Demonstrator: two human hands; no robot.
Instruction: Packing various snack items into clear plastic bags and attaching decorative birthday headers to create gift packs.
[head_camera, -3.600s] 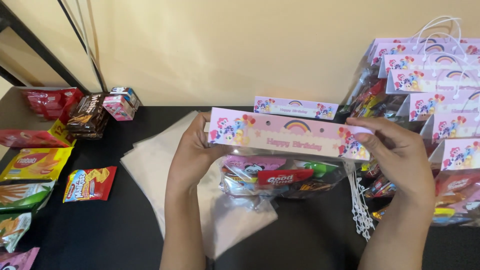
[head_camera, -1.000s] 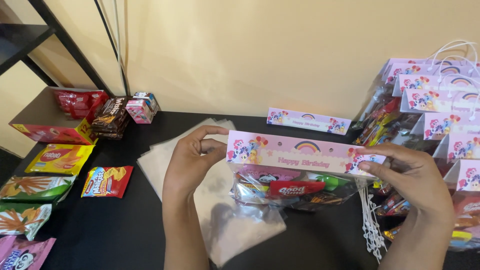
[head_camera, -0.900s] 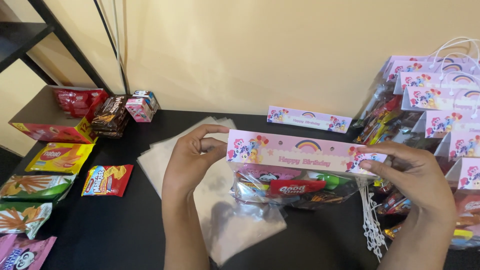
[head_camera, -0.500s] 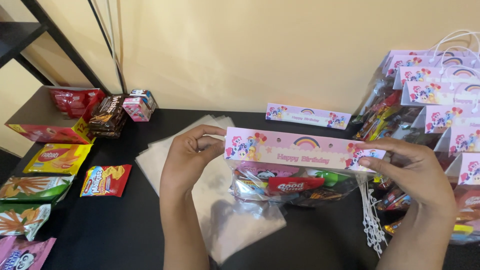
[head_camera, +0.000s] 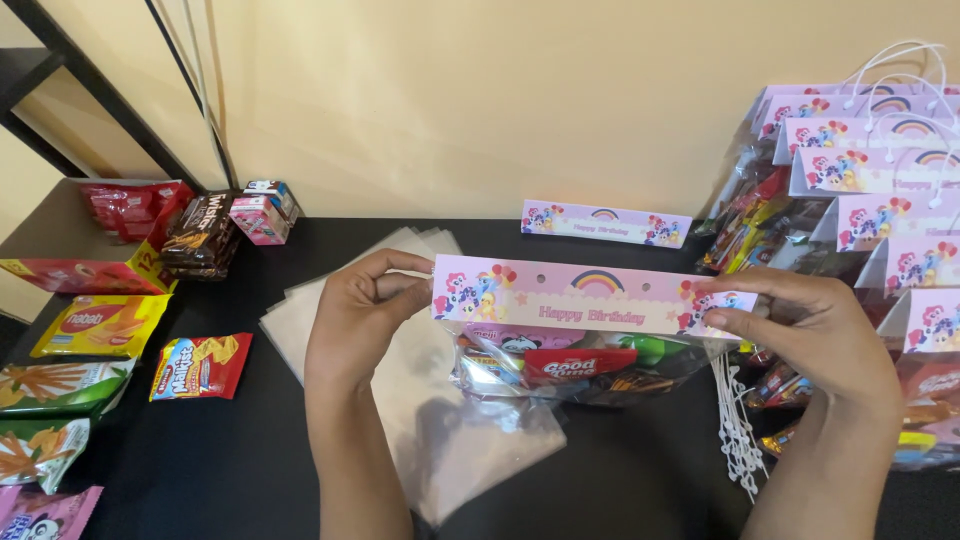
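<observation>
**A:** We've got the left hand (head_camera: 355, 320) and right hand (head_camera: 830, 335) each pinching closed on one end of the pink header card (head_camera: 590, 298), probably so it sits level across the clear snack bag (head_camera: 575, 365), which hangs over the middle of the bench (head_camera: 200, 460).

**B:** Yep. Flat clear sleeves (head_camera: 400, 400) lie under it. Along the left edge we see loose green, yellow and red snack packets (head_camera: 195, 365); white loop ties (head_camera: 735, 430) lie right of the bag. A spare card (head_camera: 605, 223) lies at the back edge, finished bags (head_camera: 860, 200) fill the far right corner.
</observation>
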